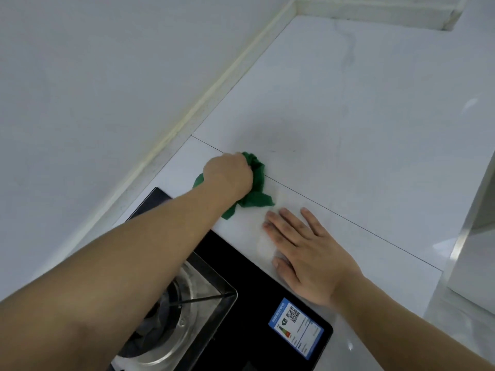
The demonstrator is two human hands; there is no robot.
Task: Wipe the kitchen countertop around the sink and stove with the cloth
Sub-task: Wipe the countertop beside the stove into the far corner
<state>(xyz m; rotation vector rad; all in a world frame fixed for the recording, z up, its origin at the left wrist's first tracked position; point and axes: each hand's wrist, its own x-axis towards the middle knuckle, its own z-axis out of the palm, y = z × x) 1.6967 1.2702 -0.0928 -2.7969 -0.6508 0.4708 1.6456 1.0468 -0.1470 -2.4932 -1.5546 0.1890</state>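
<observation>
A crumpled green cloth (pixel 257 191) lies on the white marble countertop (pixel 348 135), just past the far corner of the black glass stove (pixel 241 285). My left hand (pixel 229 176) is closed over the cloth and presses it onto the counter, with the forearm reaching across the stove. My right hand (pixel 305 253) rests flat on the counter beside the stove's right edge, fingers spread, holding nothing. The sink is not in view.
The stove's burner with its metal ring (pixel 171 325) sits at the lower left, and a blue energy label (pixel 296 326) is stuck on the glass. A thin seam (pixel 348 220) crosses the counter. A white wall (pixel 93 89) borders the left; a metal-edged white panel (pixel 474 223) stands at right.
</observation>
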